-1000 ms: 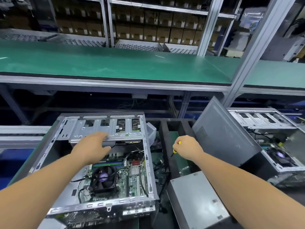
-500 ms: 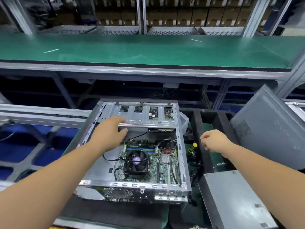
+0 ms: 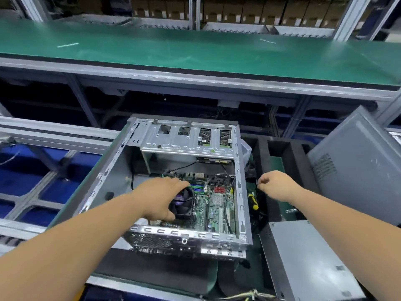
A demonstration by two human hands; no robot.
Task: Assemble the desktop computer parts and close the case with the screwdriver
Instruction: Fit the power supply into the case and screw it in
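Dropped from the drive cage down into the case since a moment ago, that left hand, now spread loose-fingered over the CPU fan at centre frame, gripping nothing plainly. Lifted off the yellow-handled screwdriver too, the right hand, fingers curled and pinching something small and dark, perhaps a screw; too tiny to call. Screwdriver left lying just right of the open computer case, in the dark foam tray.

Looks like mid-assembly: motherboard seated, drive cage swung across the top of the case, cables loose inside. Side panel propped at right of frame, well apart from the case, so closing not yet begun. Power supply box waiting at lower right, outside the case.

Next up, probably: seat whatever the pinch holds, then retrieve the screwdriver. Calls for a steady left hand clear of the fan blades and cables.
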